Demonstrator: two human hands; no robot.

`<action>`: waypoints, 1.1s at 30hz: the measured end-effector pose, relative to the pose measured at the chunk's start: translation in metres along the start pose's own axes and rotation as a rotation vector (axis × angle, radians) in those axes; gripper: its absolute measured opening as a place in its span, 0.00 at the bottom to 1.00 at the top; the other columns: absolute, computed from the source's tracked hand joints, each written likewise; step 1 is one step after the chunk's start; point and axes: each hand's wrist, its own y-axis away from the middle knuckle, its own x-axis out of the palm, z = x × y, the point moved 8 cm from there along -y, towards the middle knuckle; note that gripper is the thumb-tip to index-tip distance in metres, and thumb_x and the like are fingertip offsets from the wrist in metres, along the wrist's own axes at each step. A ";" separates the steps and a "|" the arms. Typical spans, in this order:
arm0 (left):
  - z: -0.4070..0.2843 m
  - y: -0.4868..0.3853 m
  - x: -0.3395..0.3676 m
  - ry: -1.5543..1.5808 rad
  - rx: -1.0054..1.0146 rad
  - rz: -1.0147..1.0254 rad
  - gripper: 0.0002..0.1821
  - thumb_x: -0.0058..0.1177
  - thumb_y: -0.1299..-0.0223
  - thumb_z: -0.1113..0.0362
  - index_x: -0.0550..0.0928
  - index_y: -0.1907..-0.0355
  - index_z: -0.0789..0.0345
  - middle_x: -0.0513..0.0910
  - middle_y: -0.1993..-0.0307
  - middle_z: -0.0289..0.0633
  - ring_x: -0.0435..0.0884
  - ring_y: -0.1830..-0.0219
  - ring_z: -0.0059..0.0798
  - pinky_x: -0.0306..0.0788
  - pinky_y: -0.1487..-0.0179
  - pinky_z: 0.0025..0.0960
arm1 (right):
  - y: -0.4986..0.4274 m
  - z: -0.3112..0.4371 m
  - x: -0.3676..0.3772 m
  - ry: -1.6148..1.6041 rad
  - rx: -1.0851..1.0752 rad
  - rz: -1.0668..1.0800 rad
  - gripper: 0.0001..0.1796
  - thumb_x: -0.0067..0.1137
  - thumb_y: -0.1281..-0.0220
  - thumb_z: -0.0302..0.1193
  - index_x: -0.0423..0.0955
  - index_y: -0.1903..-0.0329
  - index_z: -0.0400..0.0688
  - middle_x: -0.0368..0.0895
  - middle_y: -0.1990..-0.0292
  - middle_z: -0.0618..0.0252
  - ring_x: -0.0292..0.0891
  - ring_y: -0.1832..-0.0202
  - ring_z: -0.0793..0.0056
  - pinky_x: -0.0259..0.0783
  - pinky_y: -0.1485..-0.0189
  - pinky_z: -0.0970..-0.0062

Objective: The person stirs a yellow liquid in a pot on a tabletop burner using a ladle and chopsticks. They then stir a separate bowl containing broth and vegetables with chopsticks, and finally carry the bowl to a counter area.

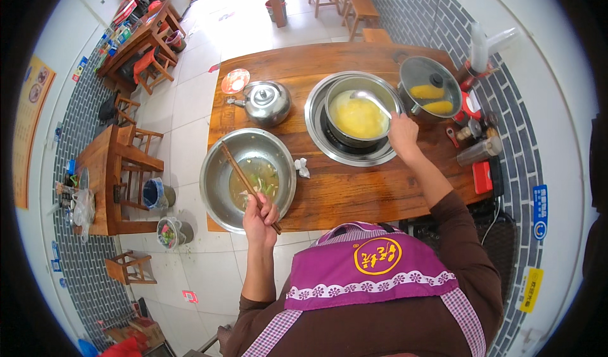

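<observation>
My left hand (261,219) grips a pair of long wooden chopsticks (238,169). They slant over a wide stainless steel basin (213,179) that holds brownish liquid with green and pale pieces (259,179). My right hand (403,134) is closed around the handle of a metal ladle (377,102). The ladle's bowl rests at the yellow food (356,119) inside a deep metal pot (335,131). That pot sits in a round, steel-rimmed cooker recess (317,141) in the wooden table (342,191). Whether the ladle touches the pot's rim, I cannot tell.
A steel kettle (266,103) stands behind the basin, and a crumpled white tissue (301,168) lies beside it. At the right are a glass-lidded pot (430,72) with yellow pieces showing, a clear jar (477,152) and a red box (482,177). A bin (183,233) stands on the floor.
</observation>
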 end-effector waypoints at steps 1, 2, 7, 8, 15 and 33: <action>0.000 0.000 -0.001 0.005 -0.002 -0.004 0.19 0.32 0.27 0.50 0.69 0.69 0.60 0.57 0.83 0.27 0.51 0.85 0.15 0.48 0.79 0.22 | -0.001 0.001 0.011 0.005 0.017 0.028 0.07 0.49 0.43 0.25 0.73 0.64 0.37 0.77 0.68 0.47 0.79 0.66 0.53 0.74 0.65 0.60; 0.000 0.001 -0.001 0.010 -0.005 -0.008 0.19 0.32 0.27 0.50 0.69 0.69 0.60 0.57 0.83 0.27 0.51 0.85 0.15 0.48 0.79 0.22 | -0.002 0.005 0.021 0.010 0.028 0.045 0.07 0.48 0.42 0.24 0.73 0.64 0.37 0.78 0.68 0.48 0.79 0.66 0.53 0.74 0.65 0.60; -0.002 0.004 -0.006 0.004 0.011 -0.015 0.19 0.33 0.27 0.50 0.69 0.69 0.60 0.56 0.83 0.27 0.51 0.85 0.15 0.48 0.79 0.22 | -0.001 0.009 0.054 -0.001 0.087 0.099 0.08 0.46 0.41 0.24 0.74 0.63 0.36 0.78 0.65 0.48 0.79 0.63 0.52 0.74 0.62 0.60; -0.002 0.004 -0.007 0.005 0.012 -0.015 0.19 0.33 0.27 0.50 0.69 0.69 0.61 0.56 0.83 0.27 0.51 0.85 0.15 0.48 0.79 0.22 | -0.001 0.010 0.058 -0.008 0.091 0.103 0.08 0.47 0.41 0.24 0.75 0.63 0.36 0.77 0.64 0.48 0.79 0.63 0.52 0.74 0.61 0.60; 0.000 0.004 -0.009 0.002 0.014 -0.037 0.19 0.33 0.27 0.51 0.69 0.69 0.60 0.56 0.83 0.27 0.51 0.85 0.15 0.48 0.79 0.21 | -0.009 0.014 0.070 0.094 0.010 0.056 0.08 0.52 0.48 0.24 0.80 0.67 0.36 0.75 0.60 0.48 0.78 0.60 0.49 0.75 0.60 0.59; 0.009 -0.001 -0.008 0.017 -0.042 -0.071 0.18 0.32 0.26 0.52 0.69 0.70 0.60 0.57 0.82 0.27 0.51 0.85 0.14 0.48 0.79 0.20 | -0.038 0.006 0.107 -0.103 0.210 0.302 0.09 0.59 0.47 0.30 0.81 0.67 0.38 0.83 0.65 0.49 0.80 0.60 0.52 0.75 0.59 0.60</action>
